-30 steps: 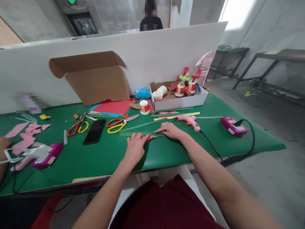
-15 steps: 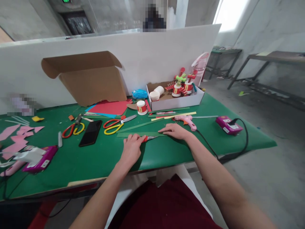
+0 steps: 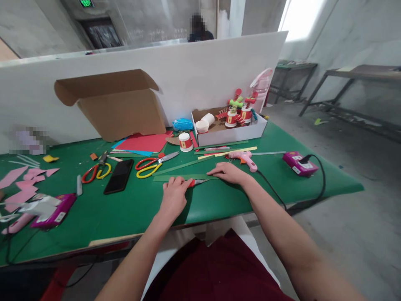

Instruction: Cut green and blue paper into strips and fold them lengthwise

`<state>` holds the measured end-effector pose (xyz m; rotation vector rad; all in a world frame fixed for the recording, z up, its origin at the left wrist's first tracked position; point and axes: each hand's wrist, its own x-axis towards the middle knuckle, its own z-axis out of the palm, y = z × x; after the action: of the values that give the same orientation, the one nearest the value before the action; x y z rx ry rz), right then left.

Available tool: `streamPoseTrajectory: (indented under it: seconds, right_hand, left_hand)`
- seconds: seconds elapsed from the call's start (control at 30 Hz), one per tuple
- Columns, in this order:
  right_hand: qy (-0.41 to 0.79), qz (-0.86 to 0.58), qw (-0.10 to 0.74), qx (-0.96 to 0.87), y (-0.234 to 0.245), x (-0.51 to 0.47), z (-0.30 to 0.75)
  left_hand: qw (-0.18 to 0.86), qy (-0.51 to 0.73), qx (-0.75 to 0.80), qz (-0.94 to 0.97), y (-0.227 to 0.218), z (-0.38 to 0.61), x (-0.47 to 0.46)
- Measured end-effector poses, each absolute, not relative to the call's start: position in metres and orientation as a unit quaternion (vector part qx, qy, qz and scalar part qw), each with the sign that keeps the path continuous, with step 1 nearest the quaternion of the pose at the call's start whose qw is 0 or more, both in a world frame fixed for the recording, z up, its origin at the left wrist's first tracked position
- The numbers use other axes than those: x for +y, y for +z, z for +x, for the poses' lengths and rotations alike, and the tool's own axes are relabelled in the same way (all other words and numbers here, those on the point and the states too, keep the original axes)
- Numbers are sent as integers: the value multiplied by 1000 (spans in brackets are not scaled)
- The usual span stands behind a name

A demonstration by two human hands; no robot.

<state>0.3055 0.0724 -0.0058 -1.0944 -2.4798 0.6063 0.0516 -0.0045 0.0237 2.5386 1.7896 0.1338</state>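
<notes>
Spreading under everything is the green surface (image 3: 219,200), and a long green paper strip (image 3: 163,177) lies flat on it near its front edge. Behind the strip a white divider board (image 3: 203,71) stands upright. An open brown cardboard box (image 3: 122,108) leans against the board, behind the strip and to its left. A white box (image 3: 232,136) of paper cups and craft figures sits behind the strip's right end. A red paper sheet (image 3: 144,142) lies behind its left half.

The right hand (image 3: 228,171) rests palm down on the strip's right end, fingers straight and close together, pressing the paper flat. The left hand (image 3: 173,194) sits at the strip's middle on its near side, fingers curled tight around a small red-handled cutter (image 3: 196,182) whose tip touches the strip's near edge.

A black phone (image 3: 119,176) lies well left of the strip. Red-and-yellow scissors (image 3: 153,164) lie just behind the strip's left end. A pink glue gun (image 3: 242,157) lies just behind its right end.

Against half a second ago, both hands and the strip keep the same places; only the view has shifted slightly.
</notes>
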Motion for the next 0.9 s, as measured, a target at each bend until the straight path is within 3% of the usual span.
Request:
streamPoseTrajectory:
  seconds: [0.33, 0.6, 0.9]
  right_hand:
    - [213, -403, 186, -871, -1, 69, 303]
    - [241, -459, 282, -807, 13, 82, 291]
    - [305, -405, 241, -828, 7, 71, 309]
  left_hand:
    - [15, 47, 563, 825, 20, 56, -5]
    - [-16, 65, 576, 815, 14, 36, 9]
    - [-16, 73, 561, 825, 15, 19, 15]
